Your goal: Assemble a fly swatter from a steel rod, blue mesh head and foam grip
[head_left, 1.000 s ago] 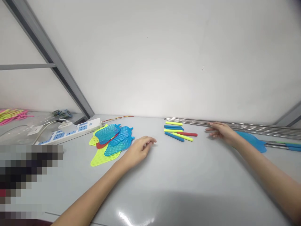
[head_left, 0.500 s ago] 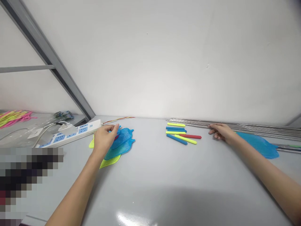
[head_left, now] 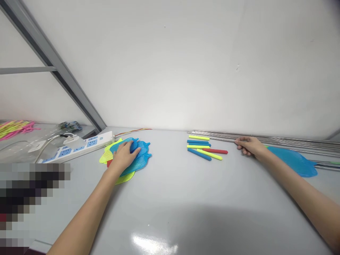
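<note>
Left hand [head_left: 123, 156] lies flat, fingers spread, on the swatter-head pile [head_left: 138, 159]; right hand [head_left: 249, 146], loosely curled, touches the steel rods [head_left: 278, 141]: advise peeling only the top head while pinching a single rod.

My left hand [head_left: 123, 156] and my right hand [head_left: 251, 146] are both bare: no gloves, no rings, no watch or band at either wrist. My forearms are bare too, with no sleeve showing anywhere along them up to the lower edge of the view. My nails are short and plain. Nothing is marked or written on my hands or arms.
</note>
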{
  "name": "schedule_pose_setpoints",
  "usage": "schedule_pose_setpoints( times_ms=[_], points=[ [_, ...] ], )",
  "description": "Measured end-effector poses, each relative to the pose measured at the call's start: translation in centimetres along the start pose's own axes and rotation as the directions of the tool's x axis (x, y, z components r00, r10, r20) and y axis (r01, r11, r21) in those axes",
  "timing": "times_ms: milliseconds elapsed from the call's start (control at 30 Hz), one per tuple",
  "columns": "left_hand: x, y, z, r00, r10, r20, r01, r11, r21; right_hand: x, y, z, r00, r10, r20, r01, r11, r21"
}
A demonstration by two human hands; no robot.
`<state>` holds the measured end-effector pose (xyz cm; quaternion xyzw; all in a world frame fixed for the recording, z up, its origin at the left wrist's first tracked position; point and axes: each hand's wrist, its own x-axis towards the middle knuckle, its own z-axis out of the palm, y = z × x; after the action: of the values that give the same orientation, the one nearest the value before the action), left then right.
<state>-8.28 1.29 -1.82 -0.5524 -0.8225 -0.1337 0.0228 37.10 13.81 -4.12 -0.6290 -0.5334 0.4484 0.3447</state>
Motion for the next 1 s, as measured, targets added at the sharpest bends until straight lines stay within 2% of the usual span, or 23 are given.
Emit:
schedule_pose_setpoints(
  times_ms=[300,667,1000],
  points=[
    [-0.7,1.1,0.0,0.984,0.178,-0.033,-0.179,0.983,-0.04,0.0,0.2,0.4,0.994,0.025,-0.106,-0.024,1.0,0.013],
    [-1.7,3.1,-0.4,0.96,0.239,-0.148,-0.252,0.964,-0.079,-0.6,-0.4,0.1,0.991,0.037,-0.13,-0.016,0.987,0.158],
    [-3.0,5.1,-0.8,0.93,0.27,-0.251,-0.295,0.953,-0.066,-0.8,-0.2,0.1,0.944,-0.16,-0.288,0.201,0.972,0.119]
  ],
)
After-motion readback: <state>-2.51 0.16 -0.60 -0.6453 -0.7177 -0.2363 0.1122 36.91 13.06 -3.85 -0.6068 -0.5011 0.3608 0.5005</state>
